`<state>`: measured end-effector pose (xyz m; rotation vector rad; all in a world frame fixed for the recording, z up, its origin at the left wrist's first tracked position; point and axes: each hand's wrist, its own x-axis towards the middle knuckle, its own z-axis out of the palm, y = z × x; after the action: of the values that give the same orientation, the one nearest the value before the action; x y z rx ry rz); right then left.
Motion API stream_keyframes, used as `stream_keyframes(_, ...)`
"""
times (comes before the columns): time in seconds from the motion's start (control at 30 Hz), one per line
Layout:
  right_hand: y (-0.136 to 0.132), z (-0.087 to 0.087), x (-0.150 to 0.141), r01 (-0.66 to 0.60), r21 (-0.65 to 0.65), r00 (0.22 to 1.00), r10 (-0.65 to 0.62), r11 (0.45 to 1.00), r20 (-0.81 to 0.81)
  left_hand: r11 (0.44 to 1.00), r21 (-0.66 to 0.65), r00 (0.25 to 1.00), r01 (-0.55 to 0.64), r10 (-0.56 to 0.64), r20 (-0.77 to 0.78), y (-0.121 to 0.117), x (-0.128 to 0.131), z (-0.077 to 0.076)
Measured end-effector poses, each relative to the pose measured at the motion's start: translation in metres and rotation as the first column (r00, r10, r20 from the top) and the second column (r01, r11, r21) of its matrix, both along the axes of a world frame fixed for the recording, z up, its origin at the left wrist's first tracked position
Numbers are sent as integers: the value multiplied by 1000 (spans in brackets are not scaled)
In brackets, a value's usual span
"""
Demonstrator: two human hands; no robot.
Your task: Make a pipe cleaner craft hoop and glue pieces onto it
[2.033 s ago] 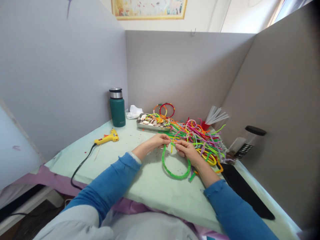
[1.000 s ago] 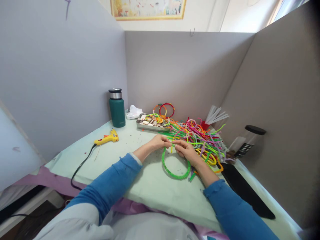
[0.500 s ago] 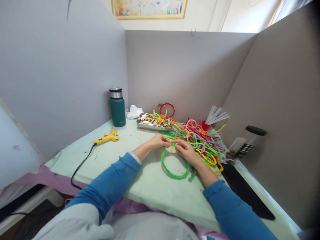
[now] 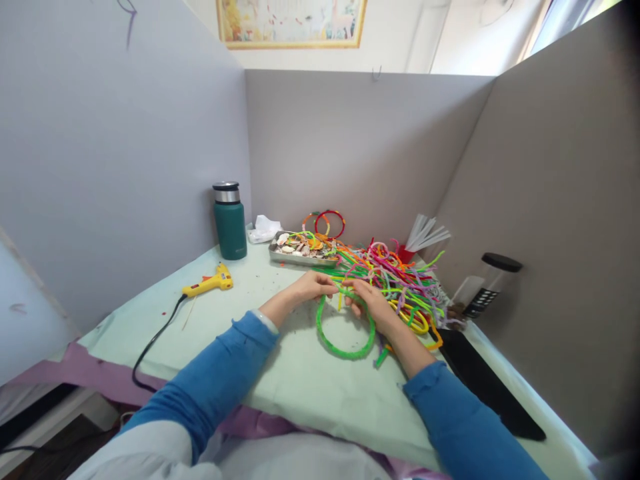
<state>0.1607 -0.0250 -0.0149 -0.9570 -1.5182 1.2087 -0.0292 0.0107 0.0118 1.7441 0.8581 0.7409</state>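
Observation:
A green pipe-cleaner ring [image 4: 345, 355] hangs between my two hands above the table. My left hand [image 4: 316, 286] pinches the top of the ring at its left side. Opposite it, my right hand [image 4: 369, 301] has its fingers closed on the ring's top right part. The fingertips are close together, with a short green stretch visible between them. Just behind my hands lies a tangled heap of coloured pipe cleaners [image 4: 387, 267]; a short yellow piece shows near the ring's top.
On the left are a yellow glue gun [image 4: 210, 283] with a black cord and a green bottle [image 4: 231, 227]. A metal tray [image 4: 300, 259] of small pieces stands at the back, near two finished-looking rings [image 4: 330, 223]. A black flat object [image 4: 490, 387] lies right. Grey partitions enclose the table.
The right-hand fingers have shifted slightly along the top of the green ring, and more of its top now shows between the hands. The whole view has moved a little.

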Motion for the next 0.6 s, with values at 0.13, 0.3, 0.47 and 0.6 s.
stream_keyframes(0.13,-1,5,6,-21,-122,997,11,992,-81,1000,-13,1000,5,-5,20,3,-4,-1)
stream_keyframes(0.3,-2,6,8,-48,-145,989,26,988,-149,1000,-23,999,-20,20,31,10,-7,-4)
stream_keyframes(0.47,-1,3,9,-87,-175,978,50,981,-203,990,-117,996,-73,79,47,16,-11,-6)
stream_keyframes(0.6,2,-2,9,-79,-166,986,52,983,-160,983,-170,996,-64,73,46,17,-12,-6)
